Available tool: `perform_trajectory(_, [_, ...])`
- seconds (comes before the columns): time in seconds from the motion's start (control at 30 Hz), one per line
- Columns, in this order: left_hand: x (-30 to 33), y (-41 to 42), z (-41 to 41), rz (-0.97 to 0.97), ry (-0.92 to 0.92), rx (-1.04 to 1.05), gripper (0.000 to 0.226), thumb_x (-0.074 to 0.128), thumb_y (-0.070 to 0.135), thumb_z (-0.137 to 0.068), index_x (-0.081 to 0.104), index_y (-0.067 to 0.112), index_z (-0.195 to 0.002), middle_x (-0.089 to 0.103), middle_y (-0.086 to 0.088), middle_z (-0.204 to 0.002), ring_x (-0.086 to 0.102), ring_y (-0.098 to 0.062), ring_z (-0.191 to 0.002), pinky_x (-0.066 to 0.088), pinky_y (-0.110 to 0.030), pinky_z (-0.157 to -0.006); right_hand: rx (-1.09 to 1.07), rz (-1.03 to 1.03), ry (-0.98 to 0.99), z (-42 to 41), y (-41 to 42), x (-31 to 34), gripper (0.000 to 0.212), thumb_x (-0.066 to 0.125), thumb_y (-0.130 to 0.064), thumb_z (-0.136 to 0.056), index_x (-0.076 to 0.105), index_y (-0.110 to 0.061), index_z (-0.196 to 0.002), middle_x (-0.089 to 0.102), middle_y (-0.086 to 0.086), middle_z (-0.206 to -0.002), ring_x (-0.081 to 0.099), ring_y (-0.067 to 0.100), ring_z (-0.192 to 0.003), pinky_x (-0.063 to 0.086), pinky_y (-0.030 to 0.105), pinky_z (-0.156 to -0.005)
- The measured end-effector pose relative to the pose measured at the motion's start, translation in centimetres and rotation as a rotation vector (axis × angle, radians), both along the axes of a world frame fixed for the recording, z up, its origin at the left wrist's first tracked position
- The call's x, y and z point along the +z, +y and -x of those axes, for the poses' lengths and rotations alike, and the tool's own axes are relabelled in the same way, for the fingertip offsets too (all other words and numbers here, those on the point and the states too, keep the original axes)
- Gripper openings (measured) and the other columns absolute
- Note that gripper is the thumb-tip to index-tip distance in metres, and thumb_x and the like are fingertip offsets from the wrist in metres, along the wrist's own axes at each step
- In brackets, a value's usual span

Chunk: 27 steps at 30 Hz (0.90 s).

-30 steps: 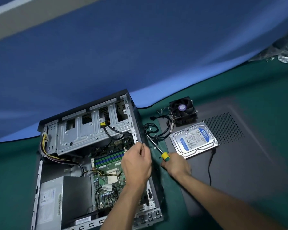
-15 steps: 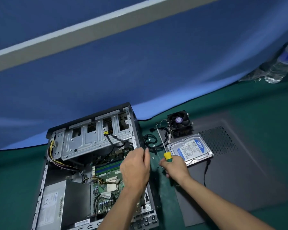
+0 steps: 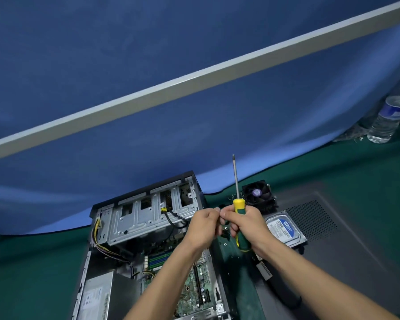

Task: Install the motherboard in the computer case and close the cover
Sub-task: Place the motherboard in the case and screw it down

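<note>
My right hand (image 3: 247,224) wraps the screwdriver (image 3: 239,218) handle — shaft upright, tip away from the motherboard (image 3: 189,285), which lies below-left inside the case (image 3: 146,218). My left hand (image 3: 203,225) pinches something unclear beside it — likely a screw.

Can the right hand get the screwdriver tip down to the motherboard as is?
Probably yes: the right hand grips the yellow-green screwdriver tip-up, the green motherboard lies exposed in the open grey case, but the left forearm crosses it.
</note>
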<state>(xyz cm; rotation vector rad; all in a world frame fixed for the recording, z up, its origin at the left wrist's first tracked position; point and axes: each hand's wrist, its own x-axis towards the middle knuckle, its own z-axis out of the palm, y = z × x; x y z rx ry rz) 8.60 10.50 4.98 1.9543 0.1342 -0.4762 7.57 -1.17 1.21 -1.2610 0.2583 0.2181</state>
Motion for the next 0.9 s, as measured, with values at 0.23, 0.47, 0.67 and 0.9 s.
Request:
perform_trajectory(0.23, [0.9, 2.0, 0.4, 0.271, 0.043, 0.264, 0.026, 0.054, 0.022, -0.095, 0.058, 0.010, -0.072, 0.048, 0.002, -0.051, 0.036, -0.008, -0.037, 0.024, -0.016, -0.035, 0.135, 0.200, 0.047, -0.8, 0.4, 0.2, 0.014, 0.051, -0.013, -0.094, 0.052, -0.013, -0.080, 0.058, 0.001, -0.051, 0.052, 0.016, -0.046, 0.041, 0.027, -0.045])
perform_trajectory(0.47, [1.2, 6.9, -0.5, 0.590, 0.132, 0.692, 0.021, 0.045, 0.012, -0.098, 0.059, 0.002, -0.086, 0.067, -0.004, -0.059, 0.061, -0.009, -0.046, 0.048, -0.017, -0.041, 0.258, 0.410, -0.238, -0.6, 0.4, 0.7, 0.016, 0.065, -0.040, -0.087, 0.068, -0.047, -0.101, 0.069, -0.017, -0.080, 0.060, 0.001, -0.065, 0.051, 0.028, -0.062])
perform_trajectory(0.67, [0.3, 9.3, 0.2, 0.921, 0.217, 0.868, 0.020, 0.045, 0.011, -0.098, 0.059, 0.001, -0.089, 0.068, -0.016, -0.086, 0.065, -0.026, -0.084, 0.055, -0.037, -0.072, 0.433, 0.759, -0.286, 0.0, 1.2, 1.2, 0.012, 0.068, -0.048, -0.081, 0.063, -0.040, -0.088, 0.067, -0.008, -0.077, 0.058, 0.011, -0.062, 0.051, 0.036, -0.066])
perform_trajectory(0.9, [-1.1, 10.5, 1.7, 1.120, 0.255, 0.894, 0.025, 0.045, 0.015, -0.098, 0.061, -0.002, -0.089, 0.072, -0.017, -0.080, 0.065, -0.026, -0.087, 0.047, -0.042, -0.082, 0.454, 0.843, -0.202, 0.1, 2.0, 2.2, 0.023, 0.073, -0.050, -0.076, 0.071, -0.047, -0.099, 0.072, -0.019, -0.091, 0.057, 0.002, -0.058, 0.054, 0.033, -0.067])
